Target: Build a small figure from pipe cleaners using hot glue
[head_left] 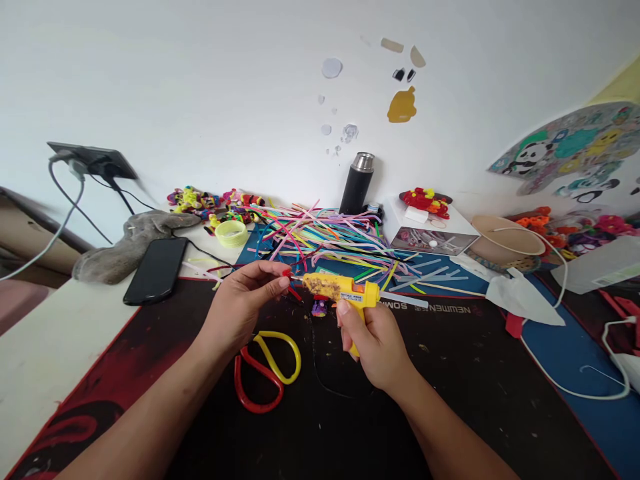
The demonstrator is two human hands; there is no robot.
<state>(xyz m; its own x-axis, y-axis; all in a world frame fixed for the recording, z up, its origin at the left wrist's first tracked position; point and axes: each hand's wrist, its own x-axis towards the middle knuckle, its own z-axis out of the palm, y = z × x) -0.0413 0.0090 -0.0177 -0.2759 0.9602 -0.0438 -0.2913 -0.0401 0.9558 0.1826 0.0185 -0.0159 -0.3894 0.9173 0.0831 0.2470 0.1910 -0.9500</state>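
Observation:
My right hand is wrapped round the handle of a yellow hot glue gun, whose stained nozzle end points left. A pale glue stick pokes out of its back. Just off the nozzle, my left hand pinches a small red piece between thumb and fingertips; its exact kind is too small to tell. Scissors with one red and one yellow handle lie on the dark mat below my left hand. Behind the gun sits a small purple piece, partly covered.
A heap of coloured pipe cleaners spreads along the back. Beside it stand a black thermos and a white drawer box. At left are a phone, a tape roll and a grey plush item. Glue sticks lie right.

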